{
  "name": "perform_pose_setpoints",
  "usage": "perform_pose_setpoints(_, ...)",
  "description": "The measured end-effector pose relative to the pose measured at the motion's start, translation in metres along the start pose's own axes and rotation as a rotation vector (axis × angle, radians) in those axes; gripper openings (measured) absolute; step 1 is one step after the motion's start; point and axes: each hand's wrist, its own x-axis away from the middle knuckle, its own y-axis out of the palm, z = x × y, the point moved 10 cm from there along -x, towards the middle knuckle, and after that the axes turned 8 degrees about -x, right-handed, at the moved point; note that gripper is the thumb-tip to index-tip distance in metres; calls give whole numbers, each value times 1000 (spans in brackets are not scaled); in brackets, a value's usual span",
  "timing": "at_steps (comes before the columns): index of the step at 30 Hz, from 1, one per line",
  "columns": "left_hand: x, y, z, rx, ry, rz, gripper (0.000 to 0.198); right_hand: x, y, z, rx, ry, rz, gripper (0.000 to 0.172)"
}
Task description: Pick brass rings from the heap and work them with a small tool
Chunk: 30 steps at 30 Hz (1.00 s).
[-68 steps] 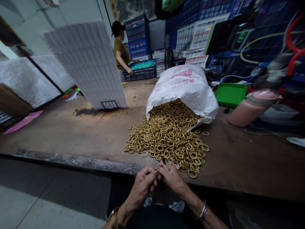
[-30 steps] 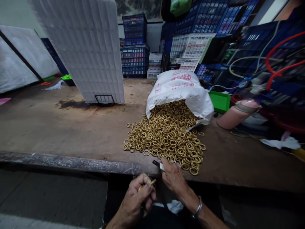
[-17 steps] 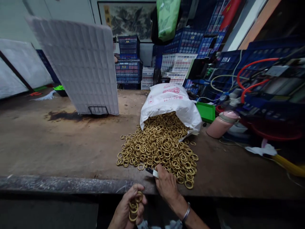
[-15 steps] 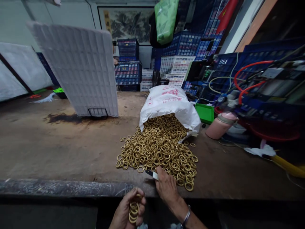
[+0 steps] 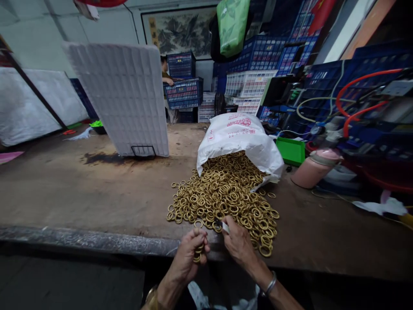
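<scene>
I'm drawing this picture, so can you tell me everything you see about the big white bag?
The big white bag looks like crinkly plastic, with red print on top, too small to read fully. It lies on its side on the brown table, plump and wrinkled, with its mouth open toward the camera. Gold-coloured rings fill the opening and spill out in a heap, touching it. A green tray sits close by, on the picture's right.

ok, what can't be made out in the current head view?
All head view:
Gold rings in the left hand: count, hidden by the fingers.
Black-and-white tool: held end, hidden by the right hand.
Far person: most of the body, hidden by white panel and blue crate.
Green bag: top, cut off by upper edge.
</scene>
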Motion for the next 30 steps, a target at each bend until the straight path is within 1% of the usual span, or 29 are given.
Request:
perform_pose_setpoints(1,-3,0,5,-46,48,12,25,-1,-1,0,-86,3,-6,15)
perform_pose_setpoints(4,-10,-2,16,-191,164,54,30,-2,0,0,-352,41,-23,26)
perform_pose_setpoints(8,-15,-4,20,-409,191,106,32,-1,9,0,-582,114,-88,29)
perform_pose_setpoints(12,-16,0,22,-525,206,119,30,2,16,-1,-662,156,-150,30)
perform_pose_setpoints(15,-16,2,22,-563,217,116,26,2,20,2,-693,168,-153,29)
perform_pose_setpoints(18,-17,-1,20,-589,242,103,25,1,27,9,-708,187,-149,29)
perform_pose_setpoints(21,-15,-4,24,-601,368,99,21,0,37,15,-775,219,-154,25)
perform_pose_setpoints(23,-11,-4,28,-618,465,106,25,2,42,19,-827,253,-157,23)
perform_pose_setpoints(25,-7,3,29,-657,536,76,25,5,49,22,-873,315,-171,21)
perform_pose_setpoints(26,-6,8,28,-676,556,43,25,8,54,23,-900,364,-197,20)
perform_pose_setpoints(28,-4,18,26,-705,575,-27,27,16,69,25,-968,480,-276,19)
perform_pose_setpoints(30,-4,20,24,-716,555,-56,28,23,83,25,-1028,564,-356,21)
